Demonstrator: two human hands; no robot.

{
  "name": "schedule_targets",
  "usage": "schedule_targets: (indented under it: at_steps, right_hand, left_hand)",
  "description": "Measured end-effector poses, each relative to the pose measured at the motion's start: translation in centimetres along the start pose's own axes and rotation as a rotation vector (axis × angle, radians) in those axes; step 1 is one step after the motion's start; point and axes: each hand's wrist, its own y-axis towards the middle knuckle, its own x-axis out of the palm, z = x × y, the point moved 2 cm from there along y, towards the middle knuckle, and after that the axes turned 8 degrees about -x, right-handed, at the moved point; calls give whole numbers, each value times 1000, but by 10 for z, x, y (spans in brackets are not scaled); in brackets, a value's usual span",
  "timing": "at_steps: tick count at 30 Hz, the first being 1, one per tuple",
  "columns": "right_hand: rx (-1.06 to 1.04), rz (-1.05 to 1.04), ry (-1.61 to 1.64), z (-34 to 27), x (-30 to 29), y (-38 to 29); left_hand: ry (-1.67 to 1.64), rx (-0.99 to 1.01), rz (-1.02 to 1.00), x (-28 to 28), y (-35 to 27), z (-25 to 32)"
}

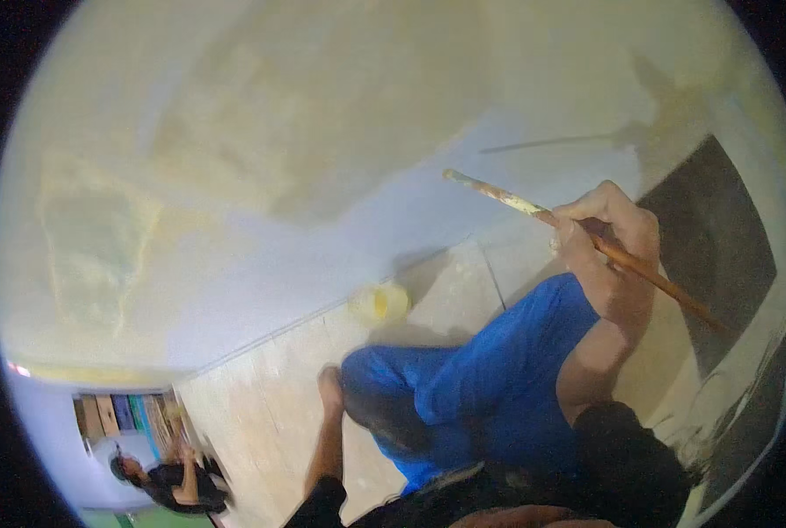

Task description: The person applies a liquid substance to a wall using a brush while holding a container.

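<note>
My right hand (607, 247) grips the wooden handle of a paintbrush (650, 270) between thumb and fingers. Pale yellow and brown paint coats the brush's front part, and its tip points up and left towards a wall (287, 277) painted in beige and pale blue-grey. Tip and wall look apart; a shadow of hand and brush falls on the wall. My left hand (330, 393) rests against my bent knee in blue trousers (498, 369), its fingers mostly hidden. On the floor by the wall's foot stands a small cup (379, 303) with something yellow in it.
Pale floor tiles (254, 396) run along the wall's base. A dark brown four-sided patch (716, 251) lies at the right, beyond my right hand. Far at lower left sits another person (178, 485) in a dark top, near a shelf-like row of coloured items (125, 412).
</note>
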Motion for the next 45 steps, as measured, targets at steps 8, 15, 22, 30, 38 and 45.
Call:
schedule_targets:
  at_steps: [8,15,22,30,38,45]
  right_hand:
    - [28,-456,212,91,-10,27]
    - [1,-577,214,133,-5,33]
    - [67,-678,27,162,27,7]
    - [56,-741,-89,177,54,-7]
    - [68,-745,-51,175,63,-10]
    - [66,-648,67,178,60,-10]
  left_hand:
    - [-238,-192,56,88,-32,151]
    - [-487,-363,36,145,-66,226]
    - [-469,-308,21,147,-89,261]
    - [-342,-272,25,131,-84,261]
    - [-343,-256,19,129,-79,247]
    - [-389,-268,54,136,-78,246]
